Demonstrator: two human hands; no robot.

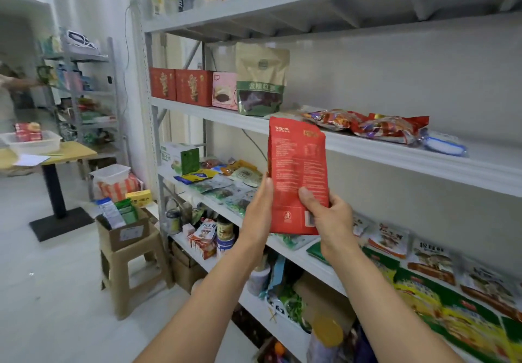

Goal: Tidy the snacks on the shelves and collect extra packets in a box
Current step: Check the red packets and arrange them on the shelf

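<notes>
The right hand (330, 215) gripped the red packet (296, 170) at its lower corner, thumb across the front; the left hand (258, 213) lay flat-fingered against its left edge. The red packet stood upright, long axis toward 12 o'clock, before the shelf (395, 154); the box (124, 230) sat well off at 8 o'clock.

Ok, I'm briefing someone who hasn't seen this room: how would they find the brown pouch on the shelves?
Start at the big grey shelving unit and take the second shelf down in view. At its left end stand two red cartons, a pink box, then the brown pouch. It alone is a tall kraft bag with a green band.
</notes>
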